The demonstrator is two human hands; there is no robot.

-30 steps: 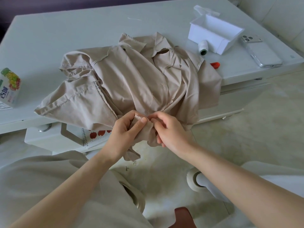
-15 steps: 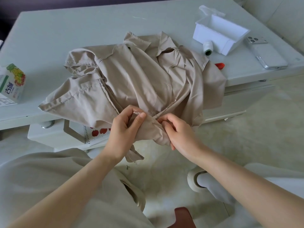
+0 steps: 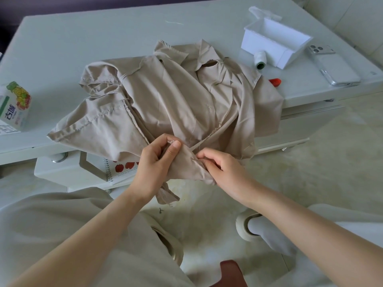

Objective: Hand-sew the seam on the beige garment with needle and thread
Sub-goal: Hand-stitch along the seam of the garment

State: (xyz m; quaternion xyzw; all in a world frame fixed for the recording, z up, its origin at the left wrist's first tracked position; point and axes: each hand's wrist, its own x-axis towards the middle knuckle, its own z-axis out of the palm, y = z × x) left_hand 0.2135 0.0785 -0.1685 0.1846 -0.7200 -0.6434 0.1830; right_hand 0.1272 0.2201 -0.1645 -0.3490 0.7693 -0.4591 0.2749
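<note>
1. The beige garment (image 3: 176,100) lies crumpled on the desk (image 3: 83,38). Its near edge is drawn off the desk's front at 6 o'clock, probably to bring the seam close to the eyes and let fingers reach under it.
2. The left hand (image 3: 155,162) grasps a fold of that hanging edge, with the thumb pressed on top against curled fingers. It seems to act as the anchor that keeps the cloth taut.
3. The right hand (image 3: 223,172), just beside the left at its 3 o'clock, pinches the same strip with curled fingertips. The fabric is stretched between the 2 hands. I cannot tell whether a needle sits in that pinch; it would be too small to see.
4. A thread spool (image 3: 260,61) lies on its side at 2 o'clock from the garment, just beside an open white box (image 3: 275,44), within the right hand's reach. A phone (image 3: 333,67) rests at the box's 3 o'clock.
5. A juice carton (image 3: 14,106) stands at 9 o'clock, well apart from the sewing.
</note>
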